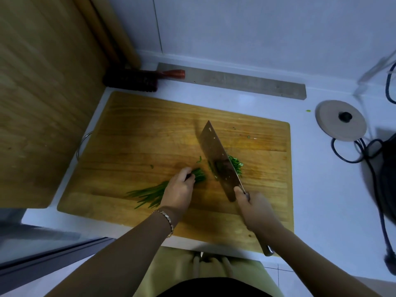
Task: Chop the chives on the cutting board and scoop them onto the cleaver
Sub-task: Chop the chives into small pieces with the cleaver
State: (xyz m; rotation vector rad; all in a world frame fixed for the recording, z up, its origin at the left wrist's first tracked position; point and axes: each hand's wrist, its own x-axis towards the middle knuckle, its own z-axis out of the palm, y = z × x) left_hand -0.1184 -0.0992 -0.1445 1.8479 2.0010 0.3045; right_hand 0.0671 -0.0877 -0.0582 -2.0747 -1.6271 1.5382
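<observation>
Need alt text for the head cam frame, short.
A person's right hand holds a cleaver over a wooden cutting board, while the left hand pins a bunch of chives. Chopped pieces lie beside the blade.

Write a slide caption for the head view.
Left hand pins chives; right hand holds cleaver beside chopped pile.

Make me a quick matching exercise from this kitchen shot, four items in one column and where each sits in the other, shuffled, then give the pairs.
1. cleaver
2. uncut chives
3. chopped chives
4. brush

A. on the counter behind the cutting board
B. held by the right hand
C. under the left hand
D. piled right of the blade

Pairs: 1-B, 2-C, 3-D, 4-A
</observation>
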